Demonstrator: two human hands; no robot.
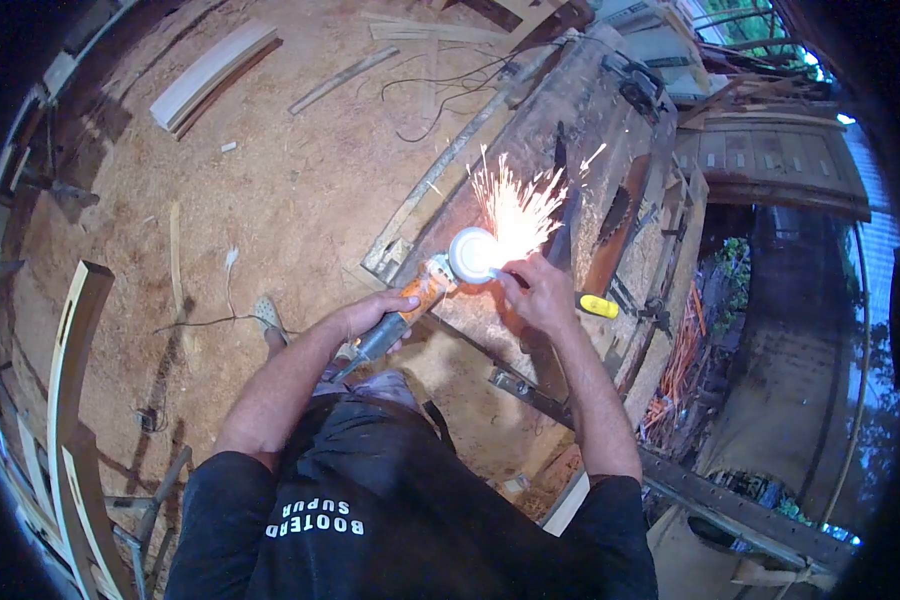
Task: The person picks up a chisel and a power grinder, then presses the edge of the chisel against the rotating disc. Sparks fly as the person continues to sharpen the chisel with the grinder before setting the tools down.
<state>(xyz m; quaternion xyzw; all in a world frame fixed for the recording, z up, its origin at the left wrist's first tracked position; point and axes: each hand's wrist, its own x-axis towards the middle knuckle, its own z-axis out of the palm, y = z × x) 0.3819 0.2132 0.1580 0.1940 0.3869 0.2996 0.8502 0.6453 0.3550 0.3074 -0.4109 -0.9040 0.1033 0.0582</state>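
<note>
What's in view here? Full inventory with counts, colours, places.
grinder: 1, orange and grey, in left hand
disc: 1, whitish, on grinder's head
sparks: many, white-orange, beyond disc
bench: 1, brown, ahead and right
yellow object: 1, yellow, by right wrist
curved boards: small stack, pale, floor, upper left
curved timbers: several, pale brown, left side
thin strip: 1, greyish, floor, top
cords: several, dark, floor
orange strips: many, right of bench
panel: 1, brown, upper right
floor: 1, tan, dusty
Scraps: too many to count
shirt: 1, black, bottom
left hand: 1, bare, on grinder
right hand: 1, bare, fingers beside disc, grip unclear
</note>
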